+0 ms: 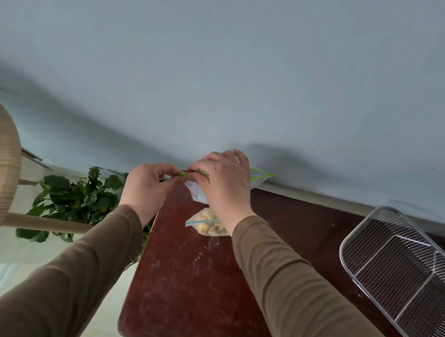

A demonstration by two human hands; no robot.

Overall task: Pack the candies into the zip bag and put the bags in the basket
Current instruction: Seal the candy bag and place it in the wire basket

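Both hands work at the mouth of a zip bag [198,192] held up above the far edge of the dark red worktop [186,290]. The left hand [147,187] pinches the green zip strip between thumb and fingers at its left end, and the right hand [221,179] grips the same strip further along, its fingers curled over the top of the bag. What is inside this bag cannot be told, since the hands cover most of it.

A second bag [207,222] with a blue zip strip lies on the worktop just below the right wrist, and it holds pale yellow candies. Whether it is fully sealed cannot be told.

The wire basket [403,280] stands well apart at the right end of the worktop, and the part in view holds no bag.

So the task looks roughly half done: one bag seems packed, the one in hand appears to be at the sealing step, and moving the bags into the basket is not yet begun
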